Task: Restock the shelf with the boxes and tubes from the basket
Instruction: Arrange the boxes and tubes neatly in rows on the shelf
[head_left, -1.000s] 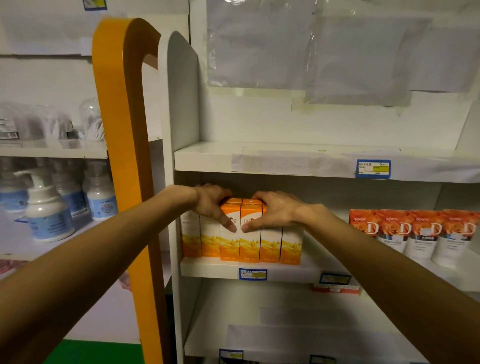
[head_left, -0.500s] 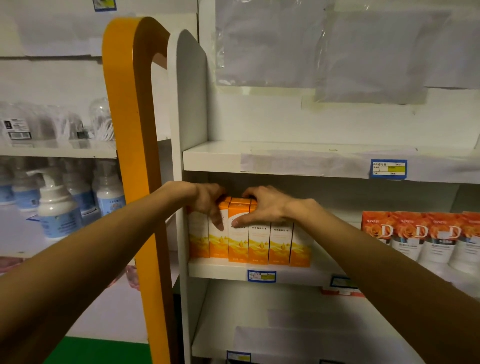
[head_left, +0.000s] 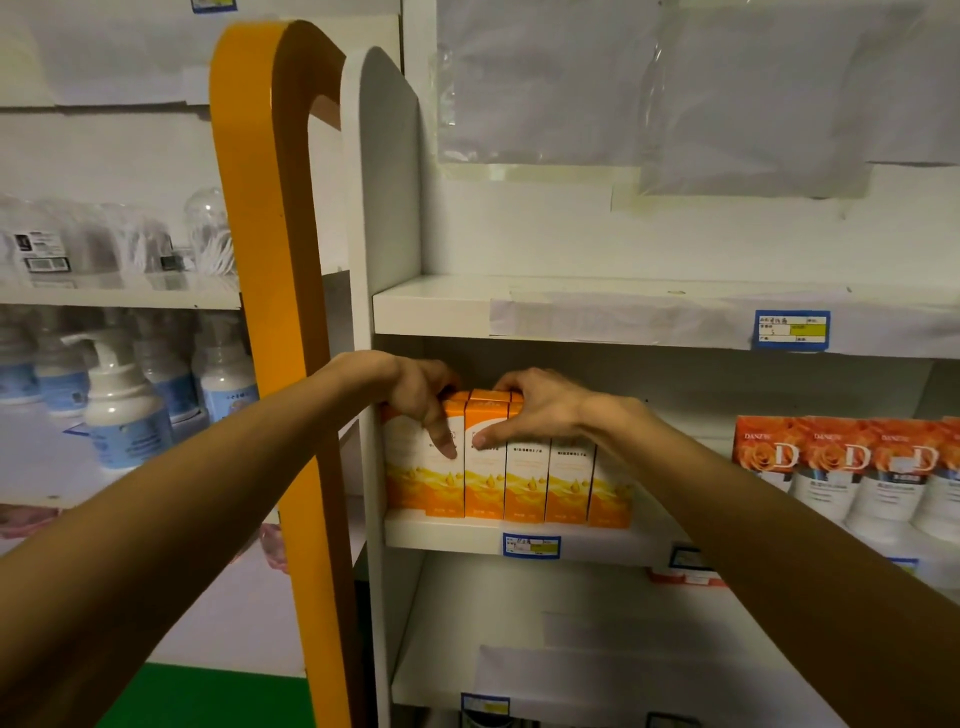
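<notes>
Gripping the tops of the orange boxes (head_left: 506, 467) on the shelf (head_left: 452, 535), the left hand (head_left: 415, 397) and right hand (head_left: 535, 410) curl fingers over them, thumbs pressing their fronts.

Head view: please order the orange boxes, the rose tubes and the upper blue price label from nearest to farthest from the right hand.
1. Orange boxes: under the right hand, which grips their tops.
2. Rose tubes: same shelf, far to its right.
3. Upper blue price label: shelf edge above, up and right; close to the tubes' distance, so ranks 2 and 3 are uncertain.
</notes>
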